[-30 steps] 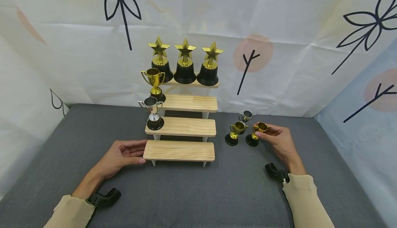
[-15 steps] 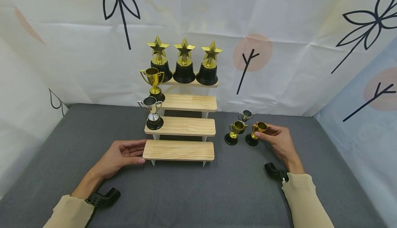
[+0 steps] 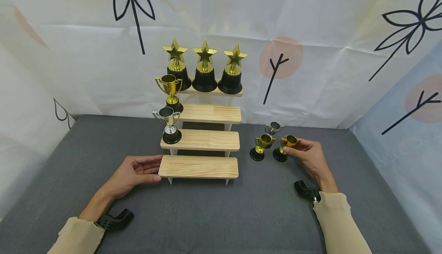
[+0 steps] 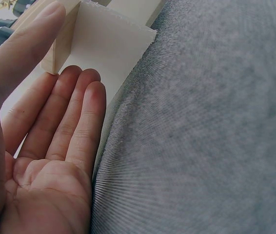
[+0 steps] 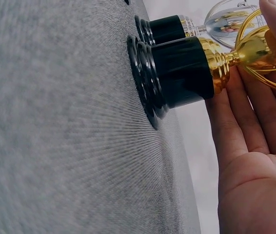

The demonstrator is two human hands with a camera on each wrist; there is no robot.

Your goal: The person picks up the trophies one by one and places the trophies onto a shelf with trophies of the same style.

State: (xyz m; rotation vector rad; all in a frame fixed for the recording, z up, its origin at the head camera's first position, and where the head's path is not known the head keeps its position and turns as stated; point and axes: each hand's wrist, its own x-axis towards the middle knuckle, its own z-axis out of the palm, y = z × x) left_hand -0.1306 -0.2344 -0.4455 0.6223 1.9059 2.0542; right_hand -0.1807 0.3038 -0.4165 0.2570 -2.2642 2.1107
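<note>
A wooden stepped display stand [image 3: 198, 167] rests on the grey table. My left hand [image 3: 132, 173] lies at the left end of its lowest step, fingers extended; in the left wrist view the fingertips [image 4: 93, 97] reach the board's end and the white side support [image 4: 113, 41]. On the right, my right hand [image 3: 309, 156] holds a small gold trophy cup [image 3: 289, 141] between thumb and fingers. Its black base [image 5: 182, 73] stands on the cloth in the right wrist view. Close by stand another gold trophy cup [image 3: 265, 142] and a silver trophy cup [image 3: 274, 128], partly hidden behind it.
Three gold star trophies [image 3: 205, 66] line the stand's top step. A larger gold cup [image 3: 169, 87] and a silver cup [image 3: 169, 122] stand at the left ends of the two steps below. A patterned white cloth backdrop [image 3: 321, 66] rises behind the table.
Both hands keep their places, the left at the stand and the right on the gold trophy cup. The head view has shifted very slightly.
</note>
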